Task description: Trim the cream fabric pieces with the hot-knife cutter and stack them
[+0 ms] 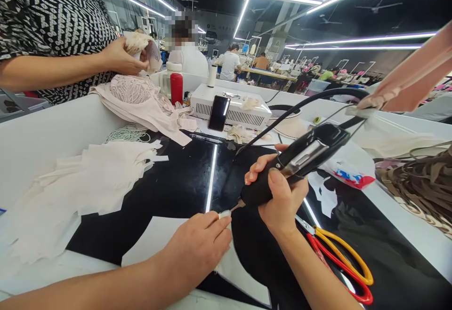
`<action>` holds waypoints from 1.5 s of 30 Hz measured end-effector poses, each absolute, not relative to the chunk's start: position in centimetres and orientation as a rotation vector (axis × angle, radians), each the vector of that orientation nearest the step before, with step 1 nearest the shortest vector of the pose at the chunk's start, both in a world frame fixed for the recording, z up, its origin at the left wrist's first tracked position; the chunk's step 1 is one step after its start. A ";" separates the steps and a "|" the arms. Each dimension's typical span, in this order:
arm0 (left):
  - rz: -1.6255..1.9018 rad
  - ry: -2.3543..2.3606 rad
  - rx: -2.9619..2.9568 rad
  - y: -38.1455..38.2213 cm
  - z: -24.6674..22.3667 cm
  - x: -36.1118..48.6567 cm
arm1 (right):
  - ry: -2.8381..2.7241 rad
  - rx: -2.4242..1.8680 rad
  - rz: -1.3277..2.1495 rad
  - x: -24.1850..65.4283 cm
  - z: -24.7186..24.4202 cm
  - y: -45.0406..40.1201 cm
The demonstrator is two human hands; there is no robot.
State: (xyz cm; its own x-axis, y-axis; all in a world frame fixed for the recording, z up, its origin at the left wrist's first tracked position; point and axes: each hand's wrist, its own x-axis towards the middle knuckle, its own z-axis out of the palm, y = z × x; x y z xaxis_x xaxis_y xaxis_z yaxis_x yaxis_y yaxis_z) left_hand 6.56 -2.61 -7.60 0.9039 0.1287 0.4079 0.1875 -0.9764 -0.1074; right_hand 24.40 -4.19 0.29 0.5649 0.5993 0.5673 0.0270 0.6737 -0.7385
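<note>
My right hand (pixel 284 202) is wrapped round a black corded handheld hot-knife cutter (pixel 298 162), tilted with its metal tip down to the left. That tip meets a small white edge at the fingertips of my left hand (pixel 197 244). My left fingers are closed on a white fabric piece (pixel 151 239), which lies flat on the glossy black work surface (pixel 183 178) and shows again to the right of the hand. What the left fingertips pinch is partly hidden. Scissors (pixel 339 258) with red and yellow handles lie beside my right forearm.
Pale cut pieces (pixel 88 173) are stacked at left, below a lace bra (pixel 130 91). A white box (pixel 229 107), phone (pixel 219 112) and red bottle (pixel 176 86) stand behind. Brown straps (pixel 420 178) lie at right. A co-worker's hands (pixel 123 58) hold lace fabric at upper left.
</note>
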 end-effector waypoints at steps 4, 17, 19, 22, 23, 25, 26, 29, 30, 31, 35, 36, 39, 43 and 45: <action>-0.666 -0.280 -2.928 -2.6 -7.1 6.6 | -0.927 -0.789 0.384 24.4 0.3 -4.2; -0.663 -0.310 -2.981 -2.5 -7.1 6.6 | -0.887 -0.801 0.370 24.4 1.0 -4.2; -0.671 -0.316 -2.985 -2.5 -7.2 6.7 | -0.877 -0.794 0.359 24.4 1.3 -4.3; -0.686 -0.321 -2.982 -2.5 -7.3 6.7 | -0.878 -0.790 0.349 24.4 1.4 -4.4; -0.690 -0.319 -2.979 -2.5 -7.3 6.7 | -0.884 -0.793 0.352 24.3 1.4 -4.4; -0.702 -0.319 -2.974 -2.6 -7.3 6.7 | -0.893 -0.796 0.364 24.2 1.2 -4.5; -0.712 -0.320 -2.972 -2.6 -7.3 6.7 | -0.896 -0.796 0.372 24.2 1.0 -4.5; -0.748 -0.319 -2.964 -2.6 -7.4 6.7 | -0.904 -0.786 0.393 24.2 0.6 -4.5; -0.755 -0.317 -2.961 -2.6 -7.5 6.7 | -0.906 -0.782 0.397 24.2 0.5 -4.5; -0.759 -0.316 -2.959 -2.6 -7.5 6.8 | -0.911 -0.779 0.399 24.3 0.5 -4.6; -0.759 -0.325 -2.961 -2.6 -7.6 6.8 | -0.922 -0.810 0.378 24.3 0.5 -4.7; -0.764 -0.325 -2.962 -2.6 -7.6 6.9 | -0.923 -0.818 0.373 24.2 0.5 -4.7; -0.779 -0.328 -2.955 -2.7 -7.5 7.0 | -0.916 -0.810 0.374 24.1 0.6 -4.7; -0.790 -0.317 -2.929 -2.7 -7.5 7.0 | -0.906 -0.775 0.370 24.1 0.6 -4.5; -0.753 -0.294 -2.920 -2.6 -7.6 7.0 | -0.910 -0.774 0.369 24.0 0.6 -4.5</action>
